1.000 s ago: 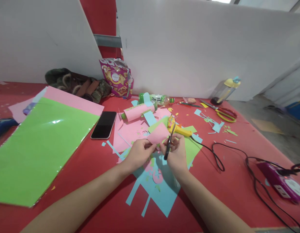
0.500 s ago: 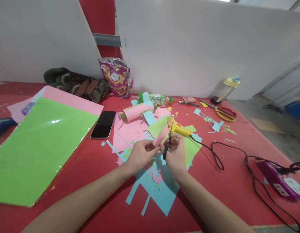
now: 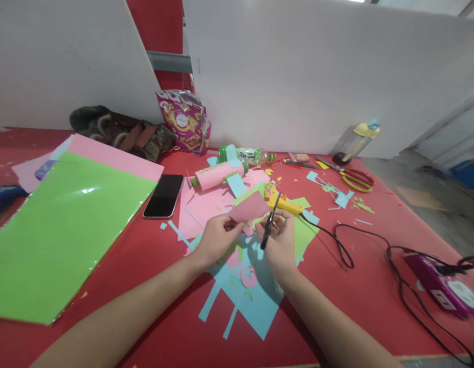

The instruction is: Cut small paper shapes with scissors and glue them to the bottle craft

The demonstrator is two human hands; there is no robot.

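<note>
Between thumb and fingers, my left hand (image 3: 218, 239) pinches a small pink piece of paper (image 3: 250, 207), its face tilted up. My right hand (image 3: 279, 244) is closed around black-handled scissors (image 3: 268, 230), blades pointing up and away, just right of the paper's edge. Beneath both hands lie blue paper (image 3: 255, 312), green paper (image 3: 303, 240) and many cut scraps. Behind them, a yellow glue gun (image 3: 287, 205) rests on the scraps. A bottle wrapped in pink paper (image 3: 216, 177), with blue strips on it, lies farther back.
A phone (image 3: 163, 196) and large green sheets (image 3: 71, 230) lie to the left. Toward the back right are red-and-yellow-handled scissors (image 3: 357, 181) and a clear bottle (image 3: 355, 143). A black cord (image 3: 393, 266) runs to a purple box (image 3: 446, 286). A snack bag (image 3: 185, 122) stands behind.
The pink paper has turned from a narrow, upright view to a wider, flatter one. The scissors have shifted slightly right, away from my left hand, with their tips leaning right.
</note>
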